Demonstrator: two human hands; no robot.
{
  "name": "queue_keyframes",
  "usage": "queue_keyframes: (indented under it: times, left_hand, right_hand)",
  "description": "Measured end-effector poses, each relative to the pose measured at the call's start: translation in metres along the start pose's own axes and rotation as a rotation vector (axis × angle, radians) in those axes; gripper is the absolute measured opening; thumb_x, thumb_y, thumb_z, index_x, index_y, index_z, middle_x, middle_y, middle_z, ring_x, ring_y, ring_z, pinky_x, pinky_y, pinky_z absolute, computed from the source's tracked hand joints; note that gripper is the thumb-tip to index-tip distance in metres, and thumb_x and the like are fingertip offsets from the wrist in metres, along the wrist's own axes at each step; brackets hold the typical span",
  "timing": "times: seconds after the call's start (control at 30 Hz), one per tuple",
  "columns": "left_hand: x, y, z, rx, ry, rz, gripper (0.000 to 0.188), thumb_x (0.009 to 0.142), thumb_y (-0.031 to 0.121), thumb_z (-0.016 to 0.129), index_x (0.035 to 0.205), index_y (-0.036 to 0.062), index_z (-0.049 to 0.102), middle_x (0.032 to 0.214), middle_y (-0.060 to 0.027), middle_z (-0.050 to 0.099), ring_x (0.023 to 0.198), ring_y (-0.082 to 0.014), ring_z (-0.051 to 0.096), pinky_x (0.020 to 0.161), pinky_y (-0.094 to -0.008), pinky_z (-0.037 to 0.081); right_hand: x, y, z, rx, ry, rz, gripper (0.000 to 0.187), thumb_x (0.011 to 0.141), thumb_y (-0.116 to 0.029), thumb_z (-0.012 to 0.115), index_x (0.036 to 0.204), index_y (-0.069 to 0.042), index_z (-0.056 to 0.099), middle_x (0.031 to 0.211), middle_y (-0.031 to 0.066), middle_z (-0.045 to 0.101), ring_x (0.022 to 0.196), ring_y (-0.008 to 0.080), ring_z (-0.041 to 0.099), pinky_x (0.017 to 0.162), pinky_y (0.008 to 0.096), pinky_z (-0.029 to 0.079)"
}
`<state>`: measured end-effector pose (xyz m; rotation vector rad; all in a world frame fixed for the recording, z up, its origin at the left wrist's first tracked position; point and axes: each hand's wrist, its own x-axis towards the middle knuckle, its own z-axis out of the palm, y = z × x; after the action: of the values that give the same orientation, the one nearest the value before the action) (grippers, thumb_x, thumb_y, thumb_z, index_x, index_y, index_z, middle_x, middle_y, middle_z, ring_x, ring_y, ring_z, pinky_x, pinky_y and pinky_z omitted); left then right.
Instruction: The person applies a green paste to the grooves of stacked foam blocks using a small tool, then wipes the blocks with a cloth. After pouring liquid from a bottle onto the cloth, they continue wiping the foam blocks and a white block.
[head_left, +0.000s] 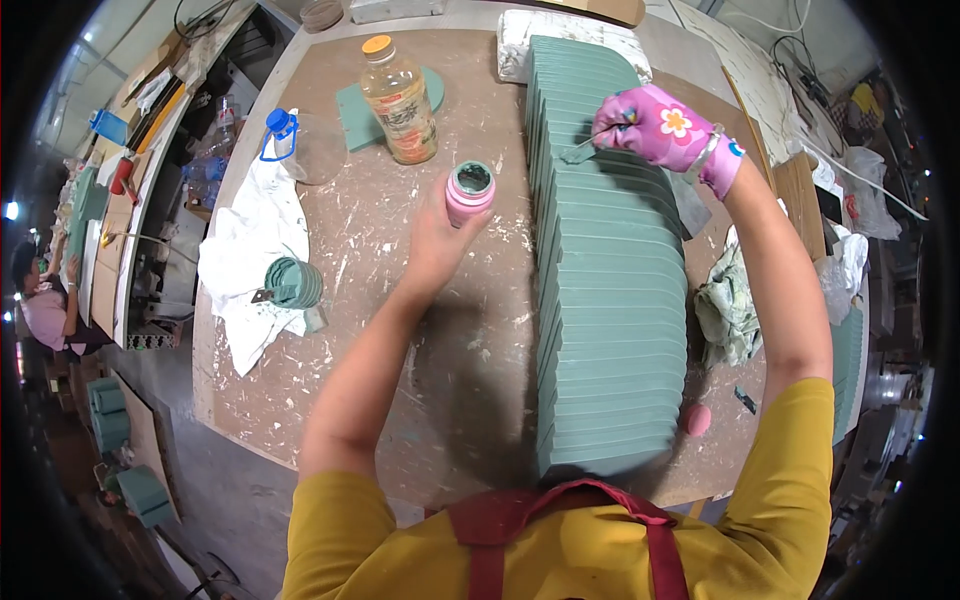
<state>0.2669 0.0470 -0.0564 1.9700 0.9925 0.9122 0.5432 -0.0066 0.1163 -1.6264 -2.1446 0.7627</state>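
Note:
My left hand point(442, 238) is closed around a small pink jar point(468, 205) whose open mouth shows dark green paint or paste inside. In a pink flowered glove, my right hand point(650, 128) grips a thin tool point(578, 155) with a flat, green-smeared tip; whether it is a brush or a small spatula I cannot tell. That tip touches, or hovers just over, the upper part of a long row of grey-green curved panels point(610, 330). The panels stand packed face to face, running from the far side toward me. A round pink lid point(697, 420) lies right of the row's near end.
A yellow-capped bottle point(402, 110) stands on a green piece point(360, 118) at the far left. Nearer lie a white cloth point(255, 250) and a green-smeared cup point(293, 284). A white foam block point(513, 48) sits behind the row; a stained rag point(728, 305) lies right. Another person point(50, 310) works far left.

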Motion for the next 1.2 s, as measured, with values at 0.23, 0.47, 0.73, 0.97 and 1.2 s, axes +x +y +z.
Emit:
queue_keyframes:
  times: [0.23, 0.47, 0.73, 0.97, 1.2]
  left_hand:
    - [0.000, 0.001, 0.000, 0.015, -0.014, -0.012, 0.069, 0.076, 0.024, 0.076, 0.131, 0.0011, 0.041, 0.115, -0.0206, 0.057, 0.108, -0.0362, 0.055, 0.091, -0.0417, 0.044]
    - [0.000, 0.002, -0.002, 0.031, -0.008, -0.018, 0.068, 0.077, 0.025, 0.075, 0.131, 0.0015, 0.041, 0.117, -0.0206, 0.056, 0.109, -0.0365, 0.054, 0.092, -0.0422, 0.043]
    - [0.000, -0.003, 0.001, 0.006, 0.009, 0.018, 0.062, 0.077, 0.022, 0.074, 0.127, 0.0008, 0.044, 0.115, -0.0186, 0.058, 0.106, -0.0325, 0.056, 0.092, -0.0398, 0.043]
    - [0.000, 0.004, -0.001, 0.029, -0.013, -0.032, 0.065, 0.076, 0.023, 0.075, 0.128, -0.0001, 0.043, 0.117, -0.0198, 0.056, 0.109, -0.0359, 0.053, 0.093, -0.0418, 0.042]
    - [0.001, 0.005, -0.002, -0.011, 0.025, 0.024, 0.064, 0.075, 0.022, 0.075, 0.126, -0.0007, 0.045, 0.112, -0.0197, 0.058, 0.105, -0.0365, 0.055, 0.091, -0.0420, 0.042]
  right_hand:
    - [-0.002, 0.000, 0.004, -0.007, -0.022, 0.026, 0.012, 0.083, -0.012, 0.064, 0.085, 0.000, 0.067, 0.076, 0.0109, 0.066, 0.070, 0.0182, 0.061, 0.067, 0.0306, 0.049]
    - [0.009, 0.011, -0.007, -0.023, 0.032, 0.053, 0.014, 0.082, -0.012, 0.062, 0.088, -0.001, 0.067, 0.071, 0.0079, 0.064, 0.068, 0.0155, 0.061, 0.066, 0.0286, 0.049]
    - [0.031, 0.021, -0.015, -0.013, -0.005, -0.007, 0.014, 0.080, -0.015, 0.065, 0.085, -0.001, 0.067, 0.070, 0.0063, 0.064, 0.067, 0.0140, 0.059, 0.063, 0.0288, 0.048]
    - [0.034, 0.017, -0.013, -0.074, -0.030, 0.036, 0.014, 0.076, -0.006, 0.060, 0.086, -0.002, 0.069, 0.074, 0.0070, 0.067, 0.067, 0.0154, 0.061, 0.064, 0.0297, 0.049]
    - [0.035, 0.011, -0.009, -0.065, -0.064, 0.085, 0.013, 0.080, -0.011, 0.065, 0.088, -0.001, 0.069, 0.077, 0.0083, 0.068, 0.071, 0.0174, 0.062, 0.068, 0.0298, 0.050]
